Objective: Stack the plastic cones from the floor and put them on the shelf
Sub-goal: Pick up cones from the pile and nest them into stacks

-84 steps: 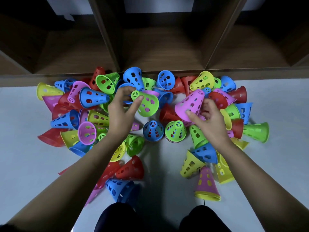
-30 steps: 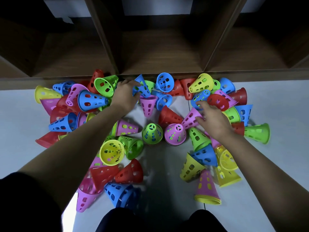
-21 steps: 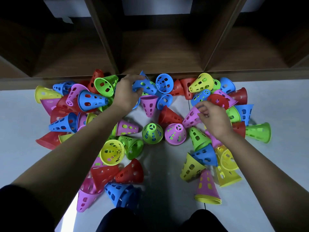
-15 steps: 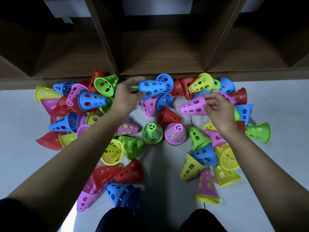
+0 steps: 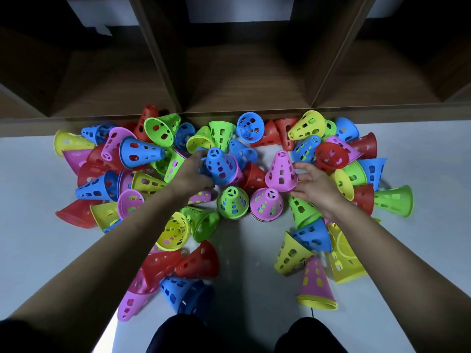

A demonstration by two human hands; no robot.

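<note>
Perforated plastic cones in several colours lie scattered on the pale floor [image 5: 249, 271] in front of a wooden shelf [image 5: 244, 80]. My left hand [image 5: 191, 174] grips a blue cone [image 5: 219, 165] that sits over a pink cone whose rim shows at its lower right. My right hand [image 5: 312, 183] is beside a pink cone [image 5: 281, 170] that is upright, its fingers spread and touching the cone's right side and rim. Two short stacks stand upright in the middle, one topped by a green cone [image 5: 232, 201], one by a pink cone [image 5: 266, 203].
The shelf has open compartments split by slanted wooden dividers [image 5: 163, 54]. Cones crowd both sides, among them a green one [image 5: 393, 200] at far right and a pink-on-yellow stack [image 5: 316, 286] near my right knee. My dark-clothed knees [image 5: 178, 335] are at the bottom edge.
My left hand lifted a blue cone from near the shelf and brought it down over a pink cone. My right hand picked up a lying pink cone and now has it upright, fingers opened.
</note>
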